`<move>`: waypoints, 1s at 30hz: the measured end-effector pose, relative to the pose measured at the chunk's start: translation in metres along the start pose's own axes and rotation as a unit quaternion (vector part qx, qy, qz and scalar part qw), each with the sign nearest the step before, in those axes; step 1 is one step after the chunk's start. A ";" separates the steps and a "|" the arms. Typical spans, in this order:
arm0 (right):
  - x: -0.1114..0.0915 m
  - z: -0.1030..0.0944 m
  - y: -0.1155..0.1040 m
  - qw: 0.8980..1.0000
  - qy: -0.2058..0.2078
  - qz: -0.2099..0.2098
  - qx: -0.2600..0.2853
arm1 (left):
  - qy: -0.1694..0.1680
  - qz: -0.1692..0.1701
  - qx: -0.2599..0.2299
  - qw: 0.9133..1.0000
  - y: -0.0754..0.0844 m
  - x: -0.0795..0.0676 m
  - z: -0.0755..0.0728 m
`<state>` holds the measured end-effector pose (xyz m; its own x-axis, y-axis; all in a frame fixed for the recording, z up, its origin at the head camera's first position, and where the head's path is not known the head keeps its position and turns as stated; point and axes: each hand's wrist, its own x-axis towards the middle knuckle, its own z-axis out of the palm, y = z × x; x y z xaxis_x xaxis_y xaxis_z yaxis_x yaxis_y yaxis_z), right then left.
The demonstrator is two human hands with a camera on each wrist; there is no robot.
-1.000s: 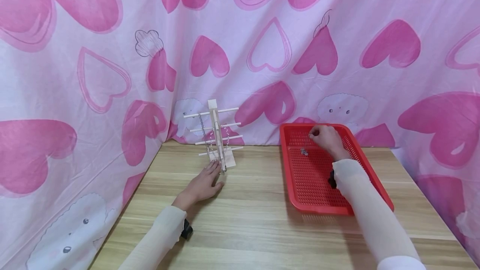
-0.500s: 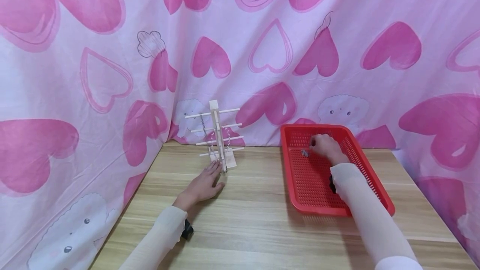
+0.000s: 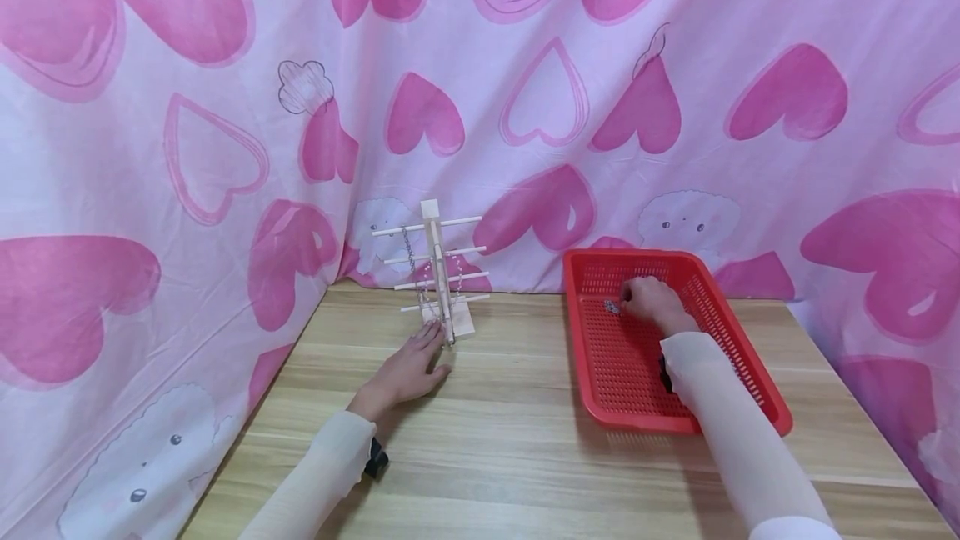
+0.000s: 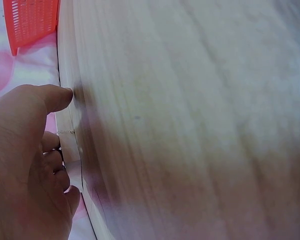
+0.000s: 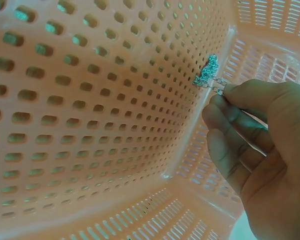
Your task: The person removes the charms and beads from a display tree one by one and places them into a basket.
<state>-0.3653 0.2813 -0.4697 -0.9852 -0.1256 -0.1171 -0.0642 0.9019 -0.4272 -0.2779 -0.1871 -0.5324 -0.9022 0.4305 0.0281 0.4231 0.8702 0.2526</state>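
In the head view my right hand [image 3: 654, 304] reaches into a red plastic basket [image 3: 579, 361]. Up close in the right wrist view, its thumb and index finger pinch two strands of a silver chain [image 5: 208, 71], whose bunched remainder lies on the perforated basket floor. My left hand [image 3: 402, 368] rests at the foot of a wooden jewelry rack [image 3: 437, 269], its fingers extended over the base. Several thin pegs stick out from the rack's post. A dark chain [image 3: 408, 248] and pale beaded strands [image 3: 459, 273] hang from them.
Wood-grained table [image 3: 510, 440] lies under both rack and basket. Pink heart-patterned cloth [image 3: 555, 98] hangs behind and along both sides, close behind the rack and the basket's far rim.
My right hand has lowered into the basket beside the silver chain, and its thumb and index finger now pinch it. The left hand stays at the rack's base.
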 end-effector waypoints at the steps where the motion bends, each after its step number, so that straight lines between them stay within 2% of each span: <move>1: 0.000 0.000 0.000 1.000 -0.002 0.001 -0.001 | 0.001 0.001 -0.001 1.000 0.000 0.000 0.000; 10: 0.001 0.002 0.001 1.000 -0.018 0.006 0.008 | -0.007 -0.008 -0.001 1.000 0.001 0.000 -0.001; 20: 0.000 0.004 0.003 1.000 -0.012 0.001 0.006 | -0.004 -0.005 -0.004 1.000 0.004 -0.001 -0.002; 25: -0.002 0.003 0.000 1.000 -0.010 0.010 0.024 | -0.009 -0.006 -0.006 1.000 0.004 -0.001 -0.001; 28: -0.001 0.000 -0.006 0.999 -0.003 0.000 0.032 | -0.007 -0.007 -0.004 1.000 0.003 -0.001 -0.001; 30: 0.000 -0.004 -0.011 0.999 0.010 -0.021 0.022 | -0.004 -0.007 -0.005 1.000 0.002 0.000 -0.001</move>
<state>-0.3651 0.2734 -0.4616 -0.9847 -0.1544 -0.0813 -0.0987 0.8769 -0.4703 -0.2770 -0.1855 -0.5306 -0.9071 0.4204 0.0179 0.4100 0.8734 0.2629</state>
